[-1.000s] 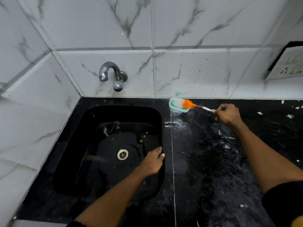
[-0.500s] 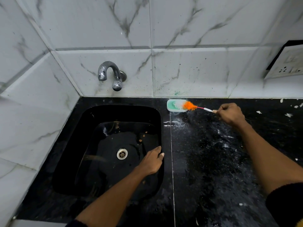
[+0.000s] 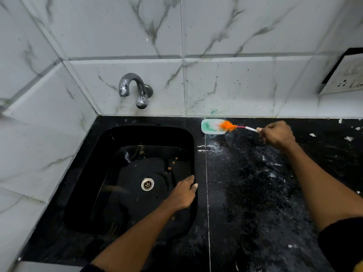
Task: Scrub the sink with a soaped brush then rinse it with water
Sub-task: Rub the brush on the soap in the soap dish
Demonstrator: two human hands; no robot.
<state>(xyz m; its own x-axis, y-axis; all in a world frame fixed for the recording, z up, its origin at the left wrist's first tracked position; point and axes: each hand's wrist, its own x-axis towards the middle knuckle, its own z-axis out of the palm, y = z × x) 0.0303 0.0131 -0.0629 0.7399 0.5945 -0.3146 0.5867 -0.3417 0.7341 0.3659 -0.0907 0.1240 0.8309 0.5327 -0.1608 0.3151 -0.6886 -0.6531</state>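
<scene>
A black sink (image 3: 88, 173) is sunk into the dark counter, with a round metal drain (image 3: 147, 184) in its floor and a few brown specks near the right wall. My left hand (image 3: 182, 193) rests flat on the sink's right rim, fingers draped over the edge, holding nothing. My right hand (image 3: 278, 133) grips the thin white-and-pink handle of a small brush (image 3: 228, 126) with orange and white bristles. The bristle end lies in a pale green soap dish (image 3: 206, 128) by the back wall.
A curved metal tap (image 3: 135, 89) juts from the marble-tiled wall above the sink's back edge. The black speckled counter (image 3: 255, 193) right of the sink carries white smears and flecks. A white socket plate (image 3: 347, 75) sits on the wall at far right.
The brush tip has slid a little left and right within the soap dish as my right hand shifts slightly. My left hand stays on the sink rim.
</scene>
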